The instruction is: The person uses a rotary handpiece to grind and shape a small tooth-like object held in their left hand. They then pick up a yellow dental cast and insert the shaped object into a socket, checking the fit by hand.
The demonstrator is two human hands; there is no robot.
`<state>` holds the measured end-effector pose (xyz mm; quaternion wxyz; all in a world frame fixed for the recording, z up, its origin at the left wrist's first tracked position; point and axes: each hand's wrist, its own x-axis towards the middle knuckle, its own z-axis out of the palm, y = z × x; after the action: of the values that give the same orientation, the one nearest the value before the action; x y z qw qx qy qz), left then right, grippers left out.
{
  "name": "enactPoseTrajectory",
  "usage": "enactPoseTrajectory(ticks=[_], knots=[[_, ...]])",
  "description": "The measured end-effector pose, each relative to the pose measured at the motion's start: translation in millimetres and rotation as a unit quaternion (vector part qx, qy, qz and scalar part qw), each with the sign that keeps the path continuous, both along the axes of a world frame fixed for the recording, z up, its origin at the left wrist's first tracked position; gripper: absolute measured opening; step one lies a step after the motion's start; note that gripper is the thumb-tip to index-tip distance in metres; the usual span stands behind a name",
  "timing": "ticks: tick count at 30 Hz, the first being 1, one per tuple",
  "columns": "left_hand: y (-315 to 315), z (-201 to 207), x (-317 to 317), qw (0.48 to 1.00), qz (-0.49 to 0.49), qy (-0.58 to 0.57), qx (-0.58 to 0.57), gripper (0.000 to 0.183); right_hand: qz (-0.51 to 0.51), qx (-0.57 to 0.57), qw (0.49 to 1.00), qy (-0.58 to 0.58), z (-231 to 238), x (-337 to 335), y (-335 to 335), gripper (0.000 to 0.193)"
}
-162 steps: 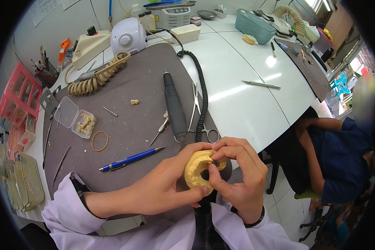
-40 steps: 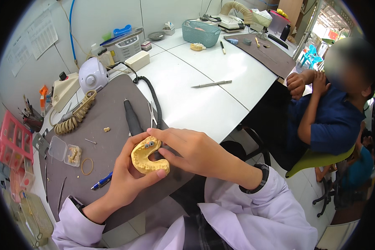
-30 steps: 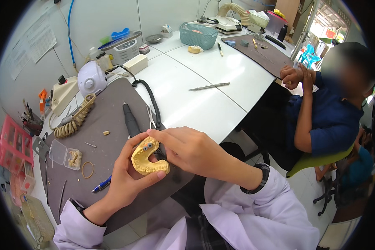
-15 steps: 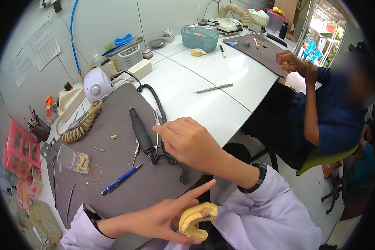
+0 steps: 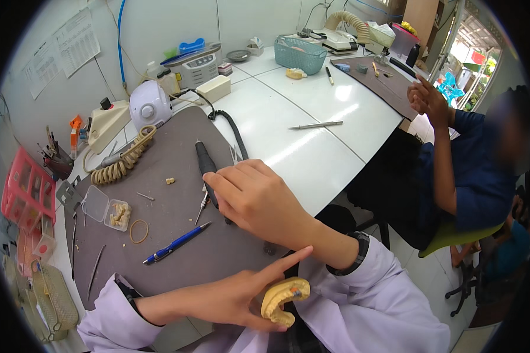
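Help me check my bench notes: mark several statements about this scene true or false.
1. The left hand holds a yellow horseshoe-shaped dental cast. True.
2. The right hand holds that cast too. False: it is at the black cylindrical handpiece, contact unclear.
3. The clear square plastic box is shut. False: its lid stands open.
4. The slim blue pen lies on the grey-brown mat. True.
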<state>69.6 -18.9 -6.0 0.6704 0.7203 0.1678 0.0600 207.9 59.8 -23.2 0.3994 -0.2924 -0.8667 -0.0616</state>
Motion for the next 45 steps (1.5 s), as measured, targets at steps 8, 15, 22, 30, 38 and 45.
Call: enactPoseTrajectory(ticks=[8,15,22,30,38,45], knots=[[5.1,2.3,-3.7,0.992,0.118,-0.031,-0.012,0.103,-0.039,-0.022,0.998,0.052,-0.1,49.7,-6.3,0.022],[1.4,-8.9,-0.3,0.980,0.194,-0.034,0.015,0.079,-0.033,-0.129,0.985,0.113,24.5,94.5,-83.8,0.022],[-1.1,-12.8,3.0,0.969,0.233,-0.048,0.063,0.070,-0.043,-0.126,0.990,0.041,17.9,79.5,-100.0,0.022],[0.5,-9.1,1.0,0.967,0.245,-0.034,0.067,0.070,-0.087,-0.134,0.986,-0.041,25.2,69.7,-102.1,0.020],[2.5,-10.4,1.4,0.965,0.253,-0.044,0.052,0.068,-0.124,-0.101,0.985,-0.069,21.6,61.4,-100.4,0.022],[1.8,-6.3,2.3,0.964,0.256,-0.053,-0.037,0.065,-0.116,-0.104,0.986,-0.062,22.4,61.2,-99.8,0.024]])
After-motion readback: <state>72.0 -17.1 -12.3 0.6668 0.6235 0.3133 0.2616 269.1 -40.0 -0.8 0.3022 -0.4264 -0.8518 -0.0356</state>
